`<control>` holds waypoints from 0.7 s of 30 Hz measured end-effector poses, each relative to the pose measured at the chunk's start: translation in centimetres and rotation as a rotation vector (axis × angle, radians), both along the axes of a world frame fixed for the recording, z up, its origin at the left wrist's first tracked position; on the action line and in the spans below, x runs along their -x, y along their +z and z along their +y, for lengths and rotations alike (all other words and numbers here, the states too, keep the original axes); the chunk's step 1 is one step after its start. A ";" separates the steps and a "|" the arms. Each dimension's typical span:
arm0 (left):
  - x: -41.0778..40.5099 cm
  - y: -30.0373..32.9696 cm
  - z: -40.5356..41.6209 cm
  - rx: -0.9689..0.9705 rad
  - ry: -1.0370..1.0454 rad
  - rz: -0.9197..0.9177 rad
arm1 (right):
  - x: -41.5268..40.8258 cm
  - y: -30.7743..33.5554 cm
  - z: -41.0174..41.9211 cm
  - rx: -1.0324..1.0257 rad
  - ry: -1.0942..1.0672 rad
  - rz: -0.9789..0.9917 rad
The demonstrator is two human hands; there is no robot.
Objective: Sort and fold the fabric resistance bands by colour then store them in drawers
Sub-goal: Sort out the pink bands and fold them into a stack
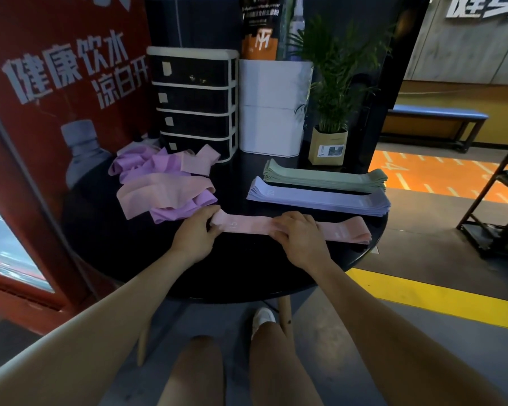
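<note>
A pink band (248,225) lies flat across the near part of the round black table (123,247). My left hand (195,231) pinches its left end. My right hand (298,232) grips the band near its middle, fingers curled over it. Behind it lie a stack of lilac-blue bands (320,197) and a stack of green bands (324,177), both flat and neat. At the left sits a loose heap of pink and purple bands (163,183). A drawer unit (195,101) with several dark drawers stands at the back, all closed.
A white box (272,106) stands right of the drawer unit, and a potted plant (332,112) right of that. A red panel (56,98) walls the left side. The table edge curves close at the right, with a dark rack (499,206) on the floor beyond.
</note>
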State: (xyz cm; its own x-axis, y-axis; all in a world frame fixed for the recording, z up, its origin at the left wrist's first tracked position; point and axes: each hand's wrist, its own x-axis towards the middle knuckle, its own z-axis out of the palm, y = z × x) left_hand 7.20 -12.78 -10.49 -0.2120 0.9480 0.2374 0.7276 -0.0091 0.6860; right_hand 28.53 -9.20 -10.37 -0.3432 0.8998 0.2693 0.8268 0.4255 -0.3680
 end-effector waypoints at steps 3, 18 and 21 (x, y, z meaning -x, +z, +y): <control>-0.1 0.3 0.1 0.005 -0.025 -0.019 | 0.2 0.2 0.1 0.021 -0.003 0.029; 9.8 4.1 4.1 -0.035 0.193 0.396 | 13.5 4.6 7.4 0.102 0.241 0.173; 11.9 3.7 4.5 0.066 0.173 0.577 | 16.0 4.3 8.3 0.151 0.291 0.150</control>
State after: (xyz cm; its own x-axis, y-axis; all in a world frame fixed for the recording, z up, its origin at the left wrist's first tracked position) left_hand -4.73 -8.31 -6.83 -0.2191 0.9279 0.3018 0.9694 0.1720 0.1749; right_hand 12.52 -0.88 -6.06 -0.5578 0.8037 0.2074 0.6110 0.5667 -0.5527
